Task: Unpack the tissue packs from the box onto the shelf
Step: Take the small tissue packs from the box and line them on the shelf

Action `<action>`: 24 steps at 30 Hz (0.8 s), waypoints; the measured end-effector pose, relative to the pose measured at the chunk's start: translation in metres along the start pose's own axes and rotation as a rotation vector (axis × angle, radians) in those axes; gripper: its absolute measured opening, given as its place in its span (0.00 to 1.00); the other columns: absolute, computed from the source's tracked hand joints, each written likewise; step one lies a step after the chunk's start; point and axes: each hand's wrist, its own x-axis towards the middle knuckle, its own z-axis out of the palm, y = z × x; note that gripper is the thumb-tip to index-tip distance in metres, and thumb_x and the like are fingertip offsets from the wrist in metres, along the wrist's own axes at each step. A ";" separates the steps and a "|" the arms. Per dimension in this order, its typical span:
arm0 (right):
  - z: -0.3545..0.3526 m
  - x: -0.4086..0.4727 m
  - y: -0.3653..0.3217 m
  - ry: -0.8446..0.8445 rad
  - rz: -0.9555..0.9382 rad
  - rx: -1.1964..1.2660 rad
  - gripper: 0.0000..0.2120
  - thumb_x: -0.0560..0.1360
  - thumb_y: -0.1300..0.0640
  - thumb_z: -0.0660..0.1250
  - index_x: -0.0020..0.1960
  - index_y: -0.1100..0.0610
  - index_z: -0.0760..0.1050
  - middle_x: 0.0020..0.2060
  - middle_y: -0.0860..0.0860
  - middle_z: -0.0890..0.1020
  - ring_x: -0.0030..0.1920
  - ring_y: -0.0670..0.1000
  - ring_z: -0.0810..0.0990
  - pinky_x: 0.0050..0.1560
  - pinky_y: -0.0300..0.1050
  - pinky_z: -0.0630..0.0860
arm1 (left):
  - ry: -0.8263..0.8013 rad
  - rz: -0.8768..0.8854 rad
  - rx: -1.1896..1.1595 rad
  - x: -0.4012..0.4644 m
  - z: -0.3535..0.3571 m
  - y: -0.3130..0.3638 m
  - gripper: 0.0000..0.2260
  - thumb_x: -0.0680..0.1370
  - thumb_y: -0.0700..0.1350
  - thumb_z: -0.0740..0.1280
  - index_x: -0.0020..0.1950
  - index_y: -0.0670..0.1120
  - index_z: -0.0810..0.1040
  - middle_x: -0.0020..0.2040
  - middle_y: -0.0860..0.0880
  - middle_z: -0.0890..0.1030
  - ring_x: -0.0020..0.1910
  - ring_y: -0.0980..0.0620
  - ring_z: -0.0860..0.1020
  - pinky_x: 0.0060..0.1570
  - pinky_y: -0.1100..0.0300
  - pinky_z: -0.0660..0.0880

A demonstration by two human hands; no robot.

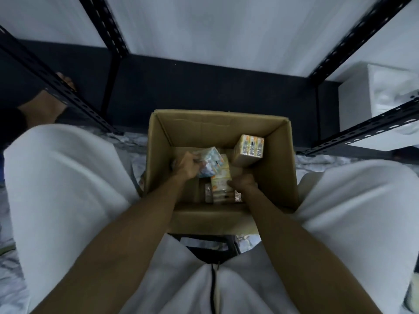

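Observation:
An open cardboard box [281,164] stands on the floor between my knees. Both my hands reach down into it. My left hand [187,165] grips a blue-and-white tissue pack [212,163] at the box's left side. My right hand [242,183] closes on a yellow-orange tissue pack [221,181] lying near the middle. A third pack [249,150], tan with an orange printed end, leans upright in the far right corner. More packs lie partly hidden under my hands. The black metal shelf [204,23] with white boards rises just beyond the box.
My legs in white trousers [63,177] flank the box. A black shelf post [111,82] stands behind it, and slotted rails [362,132] cross at right and left. White wrapped goods [381,96] sit on the right shelf. Someone's bare foot [45,107] shows at far left.

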 end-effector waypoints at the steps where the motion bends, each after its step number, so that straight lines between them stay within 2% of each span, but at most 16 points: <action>1: -0.001 -0.003 0.001 0.036 -0.019 -0.014 0.13 0.78 0.60 0.71 0.59 0.66 0.79 0.60 0.59 0.81 0.52 0.53 0.78 0.46 0.44 0.77 | 0.002 -0.005 -0.010 -0.008 -0.004 -0.004 0.17 0.80 0.48 0.71 0.64 0.40 0.82 0.63 0.42 0.83 0.62 0.45 0.80 0.55 0.60 0.73; 3: -0.003 -0.014 0.002 0.086 -0.041 0.010 0.05 0.77 0.61 0.72 0.44 0.62 0.79 0.53 0.61 0.81 0.51 0.56 0.80 0.50 0.50 0.77 | 0.009 -0.032 -0.068 -0.025 -0.010 -0.014 0.14 0.81 0.47 0.69 0.62 0.39 0.84 0.58 0.41 0.85 0.57 0.45 0.82 0.51 0.62 0.74; 4: -0.005 -0.020 0.003 0.070 -0.040 0.060 0.07 0.77 0.62 0.72 0.41 0.60 0.76 0.51 0.61 0.80 0.50 0.57 0.80 0.50 0.51 0.78 | 0.013 -0.047 -0.111 -0.032 -0.013 -0.020 0.13 0.81 0.47 0.70 0.60 0.39 0.84 0.56 0.41 0.85 0.54 0.46 0.83 0.52 0.61 0.75; 8: -0.019 -0.055 -0.007 0.035 -0.036 0.249 0.06 0.75 0.63 0.72 0.49 0.64 0.78 0.46 0.62 0.82 0.42 0.60 0.81 0.41 0.56 0.79 | -0.004 -0.067 -0.287 -0.059 -0.036 -0.018 0.11 0.79 0.45 0.72 0.54 0.37 0.86 0.52 0.42 0.86 0.46 0.49 0.83 0.49 0.60 0.79; 11: -0.039 -0.097 -0.025 0.024 -0.125 0.323 0.04 0.76 0.65 0.71 0.50 0.65 0.79 0.45 0.63 0.83 0.43 0.62 0.83 0.43 0.61 0.82 | 0.011 0.018 -0.364 -0.076 -0.068 0.009 0.11 0.79 0.47 0.72 0.55 0.40 0.86 0.51 0.44 0.87 0.50 0.47 0.85 0.53 0.52 0.82; 14: -0.070 -0.147 -0.041 -0.007 -0.249 0.365 0.08 0.78 0.65 0.69 0.56 0.67 0.80 0.44 0.63 0.84 0.41 0.61 0.84 0.43 0.62 0.82 | 0.002 0.122 -0.503 -0.110 -0.113 0.055 0.12 0.82 0.44 0.69 0.61 0.40 0.83 0.49 0.48 0.86 0.48 0.55 0.84 0.43 0.63 0.82; 16: -0.094 -0.181 -0.044 -0.051 -0.316 0.421 0.11 0.78 0.64 0.68 0.59 0.66 0.80 0.50 0.64 0.85 0.48 0.64 0.84 0.48 0.64 0.83 | 0.022 0.203 -0.588 -0.143 -0.148 0.085 0.08 0.82 0.44 0.68 0.58 0.44 0.84 0.46 0.53 0.86 0.45 0.59 0.85 0.41 0.65 0.81; 18: -0.119 -0.220 -0.043 -0.101 -0.393 0.499 0.13 0.78 0.64 0.68 0.61 0.66 0.80 0.54 0.64 0.84 0.55 0.65 0.84 0.47 0.61 0.84 | 0.073 0.286 -0.624 -0.176 -0.183 0.106 0.06 0.81 0.45 0.69 0.54 0.47 0.85 0.46 0.53 0.87 0.48 0.54 0.86 0.48 0.59 0.83; 20: -0.148 -0.256 -0.040 -0.138 -0.488 0.535 0.14 0.78 0.64 0.66 0.62 0.65 0.80 0.55 0.63 0.84 0.55 0.62 0.85 0.47 0.57 0.85 | 0.138 0.339 -0.657 -0.207 -0.217 0.124 0.08 0.80 0.47 0.70 0.55 0.46 0.86 0.48 0.49 0.88 0.49 0.48 0.86 0.52 0.52 0.83; 24: -0.211 -0.310 -0.036 -0.095 -0.691 0.665 0.16 0.76 0.65 0.63 0.59 0.61 0.83 0.60 0.61 0.83 0.57 0.60 0.84 0.47 0.52 0.84 | 0.325 0.488 -0.705 -0.270 -0.289 0.164 0.11 0.78 0.47 0.71 0.55 0.42 0.86 0.48 0.44 0.88 0.48 0.42 0.86 0.50 0.49 0.84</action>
